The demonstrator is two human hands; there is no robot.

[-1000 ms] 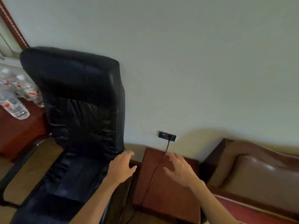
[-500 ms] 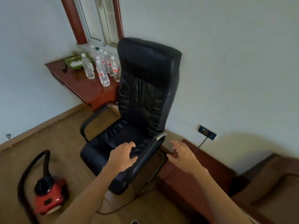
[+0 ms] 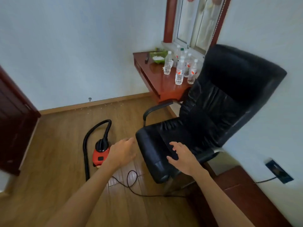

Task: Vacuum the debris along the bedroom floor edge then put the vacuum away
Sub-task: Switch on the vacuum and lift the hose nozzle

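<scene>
Both hands reach out, fingers loose, gripping nothing: the left hand point(image 3: 122, 153) above the wooden floor point(image 3: 49, 153), the right hand point(image 3: 182, 154) over the black leather office chair point(image 3: 213, 112). Just beyond the left stands the small red canister vacuum point(image 3: 99, 157). Farther off, pale debris specks point(image 3: 105, 105) line the skirting.

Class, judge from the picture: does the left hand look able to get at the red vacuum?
Probably yes. The left hand is open and appears just above the red vacuum, nothing between them; the black chair stands to its right. It would have to drop lower.
</scene>
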